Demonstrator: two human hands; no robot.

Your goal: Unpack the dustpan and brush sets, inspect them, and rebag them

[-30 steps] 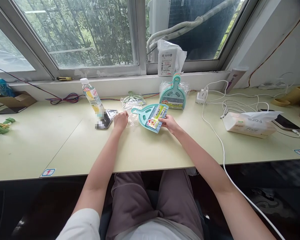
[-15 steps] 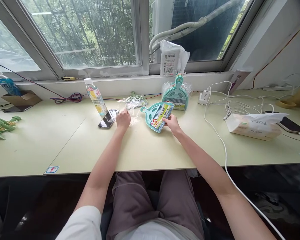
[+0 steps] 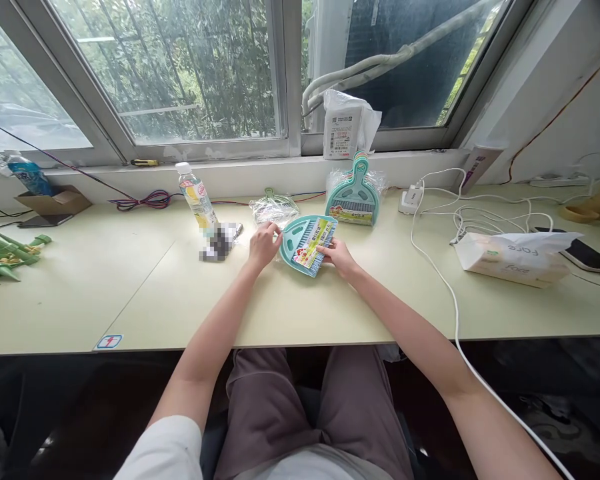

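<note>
you have one green dustpan-and-brush set in front of you, right hand clamped on its brush edge, left hand at its handle end, grip not determinable, while the stacked sets behind appear not yet handled.

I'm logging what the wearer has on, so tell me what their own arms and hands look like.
The left hand and right hand are bare, with no gloves or watch visible. A plain white short sleeve ends above the left elbow; no right sleeve shows.
</note>
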